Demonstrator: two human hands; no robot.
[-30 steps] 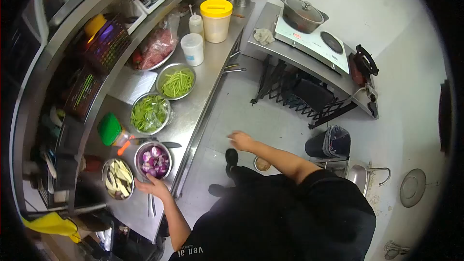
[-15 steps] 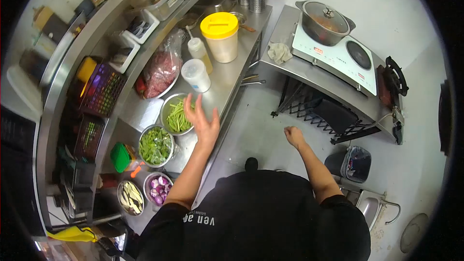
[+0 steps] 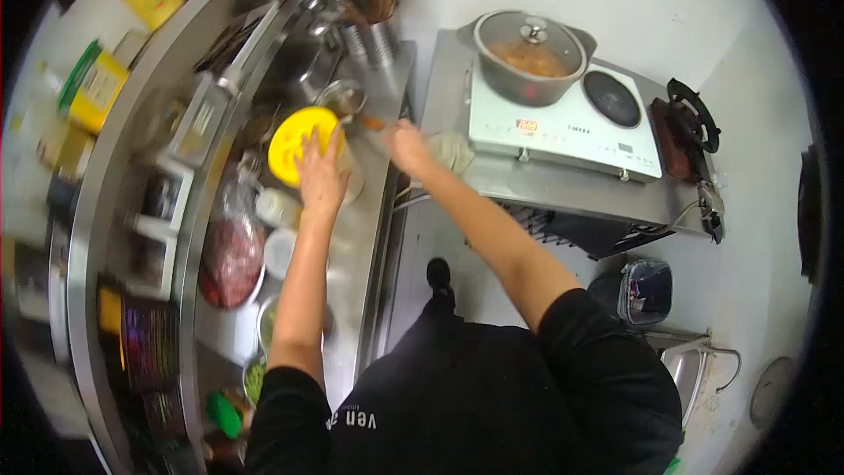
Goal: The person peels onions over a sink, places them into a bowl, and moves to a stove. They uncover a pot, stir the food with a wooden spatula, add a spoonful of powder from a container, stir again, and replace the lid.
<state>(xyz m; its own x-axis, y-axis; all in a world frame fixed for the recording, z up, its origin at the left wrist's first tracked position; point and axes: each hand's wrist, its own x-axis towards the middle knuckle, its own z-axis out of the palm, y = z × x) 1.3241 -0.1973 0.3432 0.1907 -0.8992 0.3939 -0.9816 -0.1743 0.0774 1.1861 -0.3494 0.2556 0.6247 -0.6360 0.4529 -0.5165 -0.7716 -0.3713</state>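
My left hand [image 3: 322,178] is over the yellow lid [image 3: 286,151] of a tall plastic container, its fingers spread across the lid in this view. My right hand [image 3: 410,151] reaches over the counter edge, right at the end of an orange-brown handle [image 3: 374,123]. That handle belongs to a small round metal pan or strainer [image 3: 343,97] lying on the counter. Motion blurs the right fingers, so I cannot tell whether they grip the handle. Close to my left forearm are a squeeze bottle [image 3: 277,208] and a white-lidded tub [image 3: 281,252].
A lidded pot [image 3: 527,57] with orange food sits on a white double cooktop [image 3: 563,136]. A crumpled cloth [image 3: 453,154] lies beside it. Bagged meat [image 3: 234,251] and bowls of greens line the counter [image 3: 347,325]. Utensil holders [image 3: 380,42] stand behind; a bin [image 3: 646,290] is at right.
The view has shifted toward the counter's far end. My left hand has gone from above the green vegetables to the yellow lid; my right hand has swung from over the floor to the pan's handle.
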